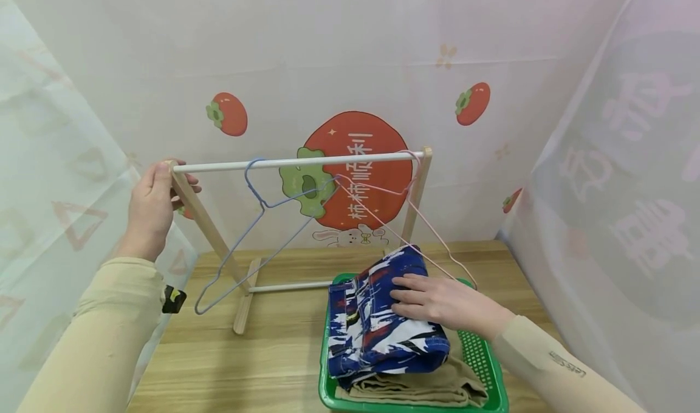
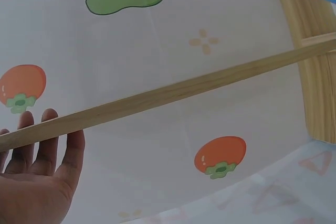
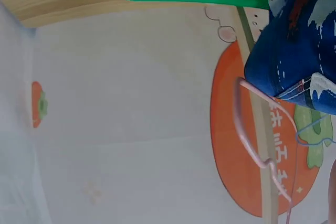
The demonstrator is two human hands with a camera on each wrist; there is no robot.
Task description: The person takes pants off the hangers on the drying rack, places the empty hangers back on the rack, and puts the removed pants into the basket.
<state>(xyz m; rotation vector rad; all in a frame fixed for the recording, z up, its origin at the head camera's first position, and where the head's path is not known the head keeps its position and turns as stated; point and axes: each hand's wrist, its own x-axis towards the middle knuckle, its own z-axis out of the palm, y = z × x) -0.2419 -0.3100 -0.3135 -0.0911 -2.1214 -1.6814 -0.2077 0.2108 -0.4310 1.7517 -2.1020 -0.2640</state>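
My left hand [image 1: 153, 203] holds the top left corner of a clothes rack [image 1: 298, 163]. In the left wrist view its fingers [image 2: 73, 156] reach behind the rack's wooden post [image 2: 173, 92]. My right hand [image 1: 437, 300] lies across folded blue patterned pants [image 1: 377, 316], its thumb hidden under the cloth. These pants rise above the rim of a green basket [image 1: 326, 395], over folded khaki clothing [image 1: 415, 390]. A blue hanger [image 1: 232, 249] and a pink hanger [image 1: 432, 221] hang from the white bar, the pink one just behind the pants.
The rack stands on a wood-grain table [image 1: 284, 346], its wooden foot [image 1: 245, 316] left of the basket. A printed sheet [image 1: 355, 54] forms the backdrop, with pale curtains [image 1: 618, 158] on both sides.
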